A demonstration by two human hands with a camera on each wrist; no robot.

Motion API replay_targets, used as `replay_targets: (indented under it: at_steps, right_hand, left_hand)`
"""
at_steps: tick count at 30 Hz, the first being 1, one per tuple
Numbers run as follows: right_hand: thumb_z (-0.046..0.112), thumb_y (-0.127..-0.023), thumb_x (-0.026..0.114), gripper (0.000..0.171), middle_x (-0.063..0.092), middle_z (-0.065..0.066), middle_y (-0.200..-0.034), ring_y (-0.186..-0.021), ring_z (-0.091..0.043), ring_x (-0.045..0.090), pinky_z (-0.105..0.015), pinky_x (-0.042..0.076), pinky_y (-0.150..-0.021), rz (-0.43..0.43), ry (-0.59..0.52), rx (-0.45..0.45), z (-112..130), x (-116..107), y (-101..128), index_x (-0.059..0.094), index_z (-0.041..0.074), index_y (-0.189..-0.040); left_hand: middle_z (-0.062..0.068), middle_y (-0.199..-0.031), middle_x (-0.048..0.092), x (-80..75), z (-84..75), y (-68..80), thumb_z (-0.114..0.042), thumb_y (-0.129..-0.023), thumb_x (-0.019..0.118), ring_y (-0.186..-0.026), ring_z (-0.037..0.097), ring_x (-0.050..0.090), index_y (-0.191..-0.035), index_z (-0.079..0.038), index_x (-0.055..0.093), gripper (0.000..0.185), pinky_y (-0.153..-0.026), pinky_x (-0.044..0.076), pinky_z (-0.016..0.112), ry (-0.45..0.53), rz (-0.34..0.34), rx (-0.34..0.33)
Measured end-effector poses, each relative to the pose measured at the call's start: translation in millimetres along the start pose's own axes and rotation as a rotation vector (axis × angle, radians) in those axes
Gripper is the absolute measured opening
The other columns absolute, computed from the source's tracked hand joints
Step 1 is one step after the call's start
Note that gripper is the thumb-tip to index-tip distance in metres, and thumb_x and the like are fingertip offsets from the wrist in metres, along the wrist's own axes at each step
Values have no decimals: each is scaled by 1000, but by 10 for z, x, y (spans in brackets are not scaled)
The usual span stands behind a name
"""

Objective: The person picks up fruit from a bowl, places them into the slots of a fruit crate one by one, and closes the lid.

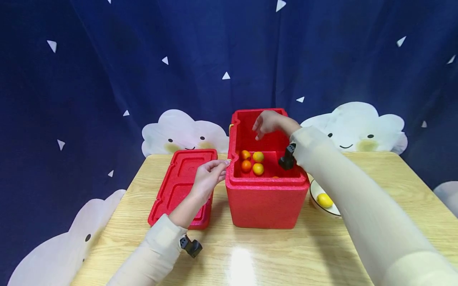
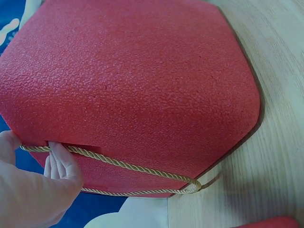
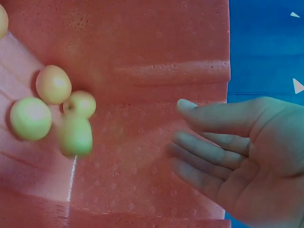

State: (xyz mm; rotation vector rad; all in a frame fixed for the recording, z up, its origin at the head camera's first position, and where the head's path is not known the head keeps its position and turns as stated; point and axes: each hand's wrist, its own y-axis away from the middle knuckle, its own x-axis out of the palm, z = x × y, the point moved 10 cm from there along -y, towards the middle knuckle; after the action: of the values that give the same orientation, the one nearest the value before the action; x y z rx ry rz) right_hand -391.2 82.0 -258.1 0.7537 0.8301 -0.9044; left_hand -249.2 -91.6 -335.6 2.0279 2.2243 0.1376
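One red box (image 1: 266, 198), four fruits (image 1: 252, 161) inside, one lid (image 1: 179, 186); two hands (image 1: 270, 122)

Head view above table, wrist views close, all sharing red box (image 1: 266, 190)

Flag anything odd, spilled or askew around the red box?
Nothing spilled or damaged. The red foam box stands upright and open, fruit inside; its lid lies flat beside it. One yellow fruit remains in the bowl.

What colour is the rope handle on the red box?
Pale gold, a twisted rope handle against the red box; clearest in the left wrist view.
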Motion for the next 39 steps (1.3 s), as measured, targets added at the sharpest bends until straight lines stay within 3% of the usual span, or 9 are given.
replay_targets:
  at_steps: [7, 13, 20, 30, 35, 39]
  right_hand:
    - [9, -84, 71, 41, 63, -19, -125, -108, -29, 58, -40, 51, -101, -21, -158, 15, 158, -147, 78, 60, 0, -122]
    - [15, -84, 72, 44, 63, -13, -127, -110, -28, 64, -39, 55, -97, -57, -277, -1, 396, -380, 201, 59, 6, -126]
    - [20, -84, 72, 44, 64, -13, -128, -110, -28, 65, -39, 56, -94, -85, -248, -54, 467, -542, 442, 60, 9, -125]
    - [19, -84, 72, 39, 68, -15, -119, -105, -27, 68, -43, 55, -96, -147, -240, -111, 57, -510, 985, 64, 7, -119]
    - [18, -85, 72, 35, 70, -14, -114, -99, -23, 69, -36, 59, -87, -198, -271, -109, -254, -437, 1191, 65, 6, -117]
    - [18, -84, 72, 35, 71, -13, -111, -93, -18, 69, -22, 59, -77, -226, -268, -95, -522, -336, 1319, 65, 5, -116]
  left_hand:
    - [1, -92, 69, -19, -4, -1, -24, -90, 65, -76, 9, 65, -111, -2, 66, 30, -82, 59, 24, -6, 2, 3]
    - [2, -95, 69, -62, -3, 0, -24, -91, 64, -78, 9, 66, -113, -3, 66, 30, -88, 58, 29, -10, -7, -5]
    - [-6, -81, 67, -52, -11, -16, -18, -90, 65, -69, 5, 63, -110, 3, 66, 29, -79, 60, 24, 47, -8, 23]
    - [-6, -79, 67, -57, -15, -48, -19, -90, 65, -69, 6, 64, -109, 3, 66, 29, -81, 60, 27, 51, -5, 41]
    - [-5, -80, 68, -60, -6, -39, -19, -90, 65, -69, 6, 64, -109, 2, 66, 29, -83, 60, 28, 43, -13, 29]
    - [-3, -86, 68, -54, 16, -30, -21, -90, 65, -72, 6, 65, -111, 0, 66, 29, -84, 59, 27, 32, -16, 5]
